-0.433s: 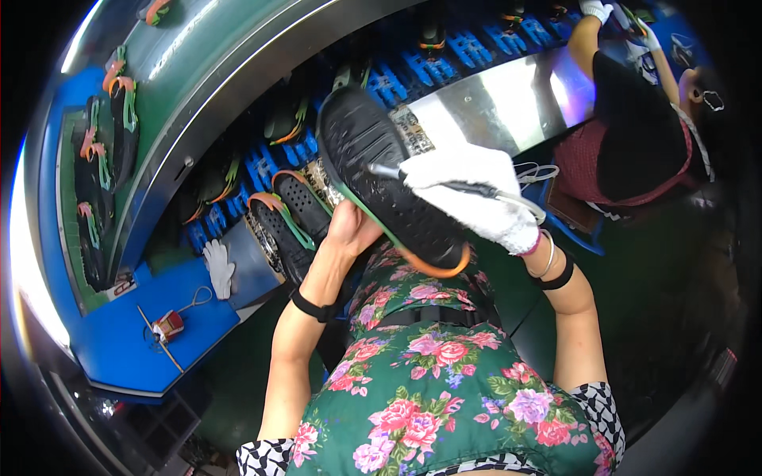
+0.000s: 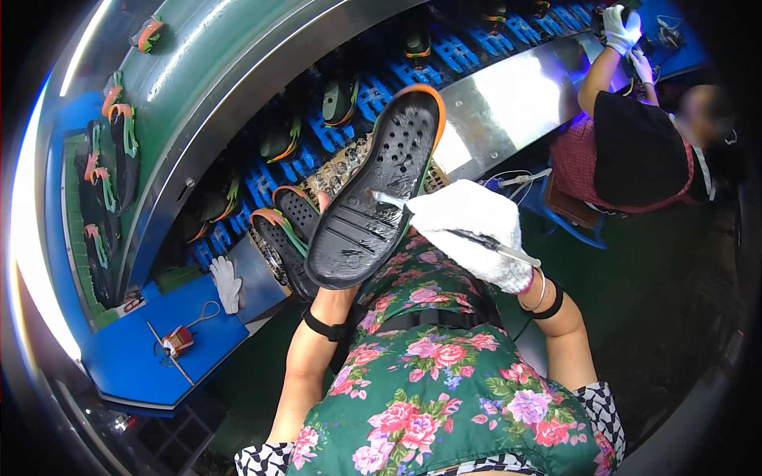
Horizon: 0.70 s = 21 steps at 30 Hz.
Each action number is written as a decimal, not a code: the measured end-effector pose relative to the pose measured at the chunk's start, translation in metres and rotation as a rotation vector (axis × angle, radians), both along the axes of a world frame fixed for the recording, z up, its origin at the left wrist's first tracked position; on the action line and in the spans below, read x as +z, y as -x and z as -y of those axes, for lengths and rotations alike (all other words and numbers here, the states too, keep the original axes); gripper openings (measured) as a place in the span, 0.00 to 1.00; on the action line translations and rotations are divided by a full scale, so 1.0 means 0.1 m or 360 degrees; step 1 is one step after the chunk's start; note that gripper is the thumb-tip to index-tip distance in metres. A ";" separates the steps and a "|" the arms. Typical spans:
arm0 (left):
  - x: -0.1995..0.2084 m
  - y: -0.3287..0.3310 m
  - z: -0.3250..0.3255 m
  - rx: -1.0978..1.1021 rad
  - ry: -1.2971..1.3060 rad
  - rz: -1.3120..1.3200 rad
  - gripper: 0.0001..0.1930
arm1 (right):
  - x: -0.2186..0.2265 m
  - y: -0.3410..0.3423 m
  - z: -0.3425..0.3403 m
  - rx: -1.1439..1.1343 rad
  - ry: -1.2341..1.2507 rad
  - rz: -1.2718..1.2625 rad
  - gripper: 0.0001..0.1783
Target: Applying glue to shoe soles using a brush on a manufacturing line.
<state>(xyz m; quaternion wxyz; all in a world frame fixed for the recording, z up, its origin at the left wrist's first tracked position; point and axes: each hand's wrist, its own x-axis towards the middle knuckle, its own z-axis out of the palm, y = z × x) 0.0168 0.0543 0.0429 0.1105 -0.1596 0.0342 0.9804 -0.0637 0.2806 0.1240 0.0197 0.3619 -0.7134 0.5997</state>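
Note:
A black shoe sole [image 2: 349, 238] with an orange-and-green rim is tilted up in front of me. Its perforated, orange-edged end points away to the upper right, and part of its surface looks wet and glossy. My left hand [image 2: 336, 297] supports the sole from behind; most of the fingers are hidden, with one fingertip showing at the far edge. In a white glove, my right hand [image 2: 468, 226] closes around a slim brush [image 2: 389, 198], whose bristles touch the middle of the sole.
Two black perforated soles [image 2: 279, 247] lie on cardboard beyond my left hand. Behind them runs a conveyor with blue racks [image 2: 373, 99] carrying shoe parts. A blue table [image 2: 159, 357] at left holds a small red object. A co-worker [image 2: 635, 151] sits at right.
The sole has swung round: its orange end, earlier at the lower right near me, now points up and away. The brush stays on its surface, now nearer the middle.

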 end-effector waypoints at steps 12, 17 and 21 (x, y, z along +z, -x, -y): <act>-0.02 0.08 -0.33 -0.0212 0.0307 -0.0048 0.57 | 0.31 0.08 0.05 -0.0131 -0.0197 -0.0367 0.17; -0.22 -0.01 -0.33 -0.0083 -0.0600 -0.0181 0.49 | 0.21 0.07 0.21 -0.0161 -0.0181 -0.0206 0.20; -0.25 -0.05 -0.37 -0.0071 -0.0414 -0.0169 0.47 | 0.07 0.02 0.21 -0.0120 -0.0374 -0.0494 0.24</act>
